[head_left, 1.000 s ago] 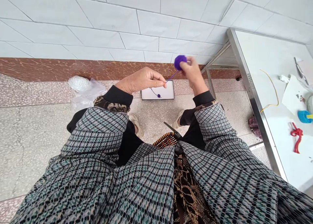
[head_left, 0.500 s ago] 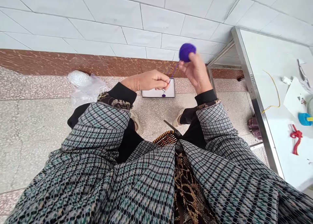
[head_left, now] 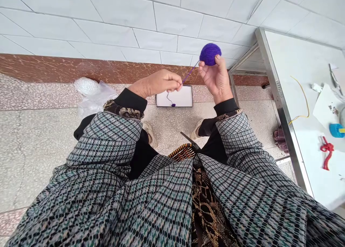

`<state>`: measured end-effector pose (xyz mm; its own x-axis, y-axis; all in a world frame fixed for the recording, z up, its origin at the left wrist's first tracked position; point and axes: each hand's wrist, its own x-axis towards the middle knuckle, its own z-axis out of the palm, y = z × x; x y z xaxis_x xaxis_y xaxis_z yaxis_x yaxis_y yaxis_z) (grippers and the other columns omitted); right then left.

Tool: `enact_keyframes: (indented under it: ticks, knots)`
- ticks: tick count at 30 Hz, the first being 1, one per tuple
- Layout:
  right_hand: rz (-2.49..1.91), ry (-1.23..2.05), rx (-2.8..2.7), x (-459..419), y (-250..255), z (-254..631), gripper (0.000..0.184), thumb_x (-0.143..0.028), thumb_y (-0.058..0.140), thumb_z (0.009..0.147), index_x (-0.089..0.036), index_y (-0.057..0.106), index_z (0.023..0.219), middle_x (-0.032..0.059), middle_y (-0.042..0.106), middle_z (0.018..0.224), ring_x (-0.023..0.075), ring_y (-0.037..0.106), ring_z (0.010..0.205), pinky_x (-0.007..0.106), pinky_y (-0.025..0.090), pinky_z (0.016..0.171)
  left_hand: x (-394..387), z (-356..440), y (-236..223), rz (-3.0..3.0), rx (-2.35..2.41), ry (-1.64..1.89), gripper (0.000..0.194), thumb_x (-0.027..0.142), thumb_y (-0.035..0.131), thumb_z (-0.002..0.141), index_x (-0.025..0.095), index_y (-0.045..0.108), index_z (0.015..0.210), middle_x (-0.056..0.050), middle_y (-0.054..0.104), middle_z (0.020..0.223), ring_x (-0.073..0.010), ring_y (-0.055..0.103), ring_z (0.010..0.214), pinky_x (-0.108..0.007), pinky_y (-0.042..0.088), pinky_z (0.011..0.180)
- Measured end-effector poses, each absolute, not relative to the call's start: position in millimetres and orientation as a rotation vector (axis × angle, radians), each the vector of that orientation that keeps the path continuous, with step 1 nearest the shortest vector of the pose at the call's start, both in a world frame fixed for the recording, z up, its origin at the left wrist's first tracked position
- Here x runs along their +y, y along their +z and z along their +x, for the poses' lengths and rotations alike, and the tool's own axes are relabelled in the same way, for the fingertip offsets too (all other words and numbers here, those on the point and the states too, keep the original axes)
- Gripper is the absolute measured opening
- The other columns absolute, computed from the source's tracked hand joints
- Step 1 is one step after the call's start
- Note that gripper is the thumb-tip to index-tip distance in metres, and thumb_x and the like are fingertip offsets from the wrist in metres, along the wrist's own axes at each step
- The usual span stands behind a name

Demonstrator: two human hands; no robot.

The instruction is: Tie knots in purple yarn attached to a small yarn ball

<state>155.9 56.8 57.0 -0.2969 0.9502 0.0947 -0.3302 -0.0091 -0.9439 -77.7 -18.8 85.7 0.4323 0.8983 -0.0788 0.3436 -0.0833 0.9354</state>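
Note:
A purple ball of yarn is held up by my right hand, with the thumb and fingers closed around its lower side. From it a strand of yarn runs tight, down and left to my left hand, which pinches it between closed fingertips. Below my left hand the yarn hangs loose and curls to a small dark purple clump at the near edge of a shallow white box with a dark rim. That box lies on the floor beyond my feet.
On the right stands a metal-edged white table bearing a yellow cord, a red knotted cord and a blue roll. A clear plastic bag lies on the floor left. A woven basket is by my lap; the tiled wall is ahead.
My right hand has lifted slightly with the yarn ball, which has turned. My left hand has shifted left and up with the strand, and the small purple clump has moved left in the box.

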Motion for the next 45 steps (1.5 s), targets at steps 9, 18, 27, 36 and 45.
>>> enact_keyframes:
  ticks: [9, 18, 27, 36, 45]
  knots:
    - [-0.638, 1.977, -1.854, 27.2, 51.2, 146.7, 0.062, -0.046, 0.096, 0.073, -0.020, 0.055, 0.112, 0.0041, 0.068, 0.101, 0.0120, 0.062, 0.072, 0.023, 0.056, 0.059, -17.9, -85.7, 93.7, 1.565, 1.191, 0.845, 0.029, -0.002, 0.053, 0.086, 0.017, 0.063, 0.066, 0.002, 0.051, 0.060, -0.0105, 0.040, 0.058, -0.028, 0.033, 0.063]
    - [-0.933, 1.434, -1.130, 51.7, 65.0, 150.6, 0.047, -0.060, 0.074, 0.093, -0.026, 0.046, 0.112, 0.0058, 0.063, 0.105, 0.0181, 0.065, 0.088, 0.033, 0.067, 0.080, -22.8, -78.1, 89.6, 1.619, 1.012, 0.650, 0.018, 0.011, 0.070, 0.081, 0.018, 0.069, 0.065, 0.002, 0.053, 0.060, -0.0116, 0.049, 0.058, -0.028, 0.038, 0.067]
    - [-0.644, 1.811, -1.573, 34.6, 59.5, 152.0, 0.062, -0.059, 0.088, 0.078, -0.022, 0.054, 0.114, 0.0056, 0.065, 0.106, 0.0179, 0.067, 0.094, 0.027, 0.061, 0.074, -13.5, -90.3, 85.0, 1.476, 1.277, 0.928, 0.026, 0.007, 0.057, 0.090, 0.018, 0.062, 0.066, 0.002, 0.049, 0.058, -0.0098, 0.039, 0.058, -0.029, 0.033, 0.064]
    - [-1.071, 1.661, -1.596, 42.3, 53.7, 142.8, 0.048, -0.050, 0.085, 0.085, -0.024, 0.053, 0.110, 0.0063, 0.063, 0.100, 0.0211, 0.067, 0.092, 0.031, 0.064, 0.073, -24.2, -75.3, 93.6, 1.637, 1.005, 0.628, 0.016, 0.014, 0.068, 0.080, 0.018, 0.072, 0.066, 0.001, 0.061, 0.064, -0.0119, 0.053, 0.063, -0.028, 0.040, 0.069]
    - [-0.551, 1.650, -1.391, 55.9, 53.9, 164.4, 0.070, -0.079, 0.081, 0.080, -0.024, 0.053, 0.115, 0.0051, 0.061, 0.105, 0.0198, 0.064, 0.098, 0.032, 0.062, 0.082, -12.5, -85.5, 80.4, 1.527, 1.338, 0.881, 0.026, 0.005, 0.056, 0.087, 0.017, 0.063, 0.065, 0.003, 0.051, 0.058, -0.0095, 0.039, 0.058, -0.029, 0.030, 0.063]
